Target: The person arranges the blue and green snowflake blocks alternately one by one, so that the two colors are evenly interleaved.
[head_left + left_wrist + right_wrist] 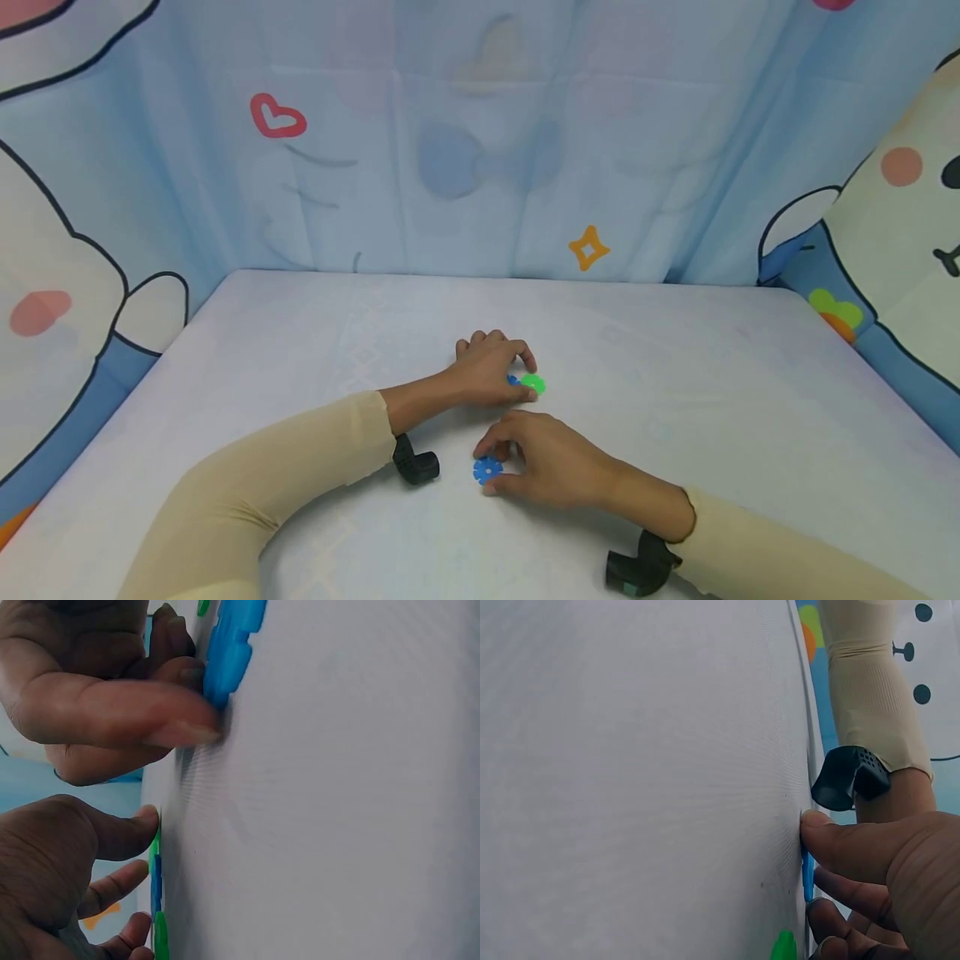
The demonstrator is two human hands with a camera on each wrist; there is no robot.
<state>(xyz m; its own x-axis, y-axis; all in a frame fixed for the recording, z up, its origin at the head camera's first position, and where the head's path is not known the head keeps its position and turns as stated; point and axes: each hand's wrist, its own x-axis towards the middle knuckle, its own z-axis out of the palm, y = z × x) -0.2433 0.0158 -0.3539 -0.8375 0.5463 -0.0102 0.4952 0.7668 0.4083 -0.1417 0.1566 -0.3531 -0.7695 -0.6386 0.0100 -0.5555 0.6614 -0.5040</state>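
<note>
In the head view my left hand (491,371) is at the middle of the table, thumb and index finger at opposite edges of a green notched disc (533,383). Part of a blue disc (513,380) shows under that hand; in the left wrist view another green piece (161,937) lies beyond the blue one. Closer to me, my right hand (551,462) pinches a blue snowflake-shaped disc (487,470) by its edges, flat at the tabletop. A green piece (784,946) near the right hand appears in the right wrist view, but the hand covers it in the head view.
A white cloth covers the table (712,375). Behind it hangs a light blue printed curtain (487,167), with cartoon figures at both sides. Each wrist wears a black camera mount, the left one (416,462) close to the tabletop.
</note>
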